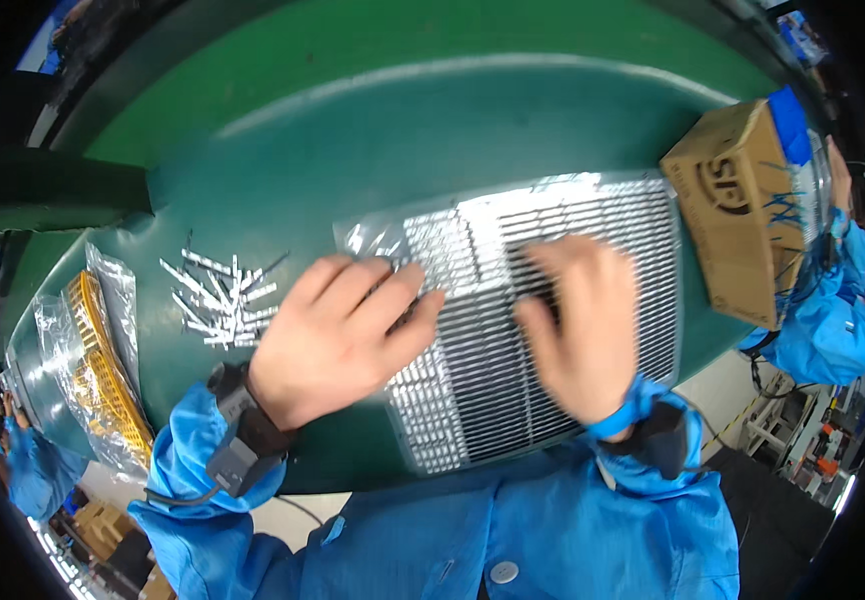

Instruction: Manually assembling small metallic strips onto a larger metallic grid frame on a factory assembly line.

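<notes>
My left hand (338, 335) rests over the left edge of a flat panel, its fingers half bent and apart with nothing visible in them. The panel (498, 385) has close rows of dark and silvery strips on a clear sheet, with a brighter white patch at its upper left. Above the middle of the panel is my right hand (593, 330), smeared by motion. A gap shows between its thumb and forefinger, and I see nothing in it. Left of my left hand lies a loose pile of short black-and-white strips (223, 300). Clear plastic film (368, 237) shows beyond the left fingertips.
An open cardboard box (723, 210) stands at the right, with blue material and dark strands at its opening. Clear bags holding yellow lattice pieces (103, 370) lie at the left on the green table (283, 180). People in blue sleeves (833, 330) sit on both sides.
</notes>
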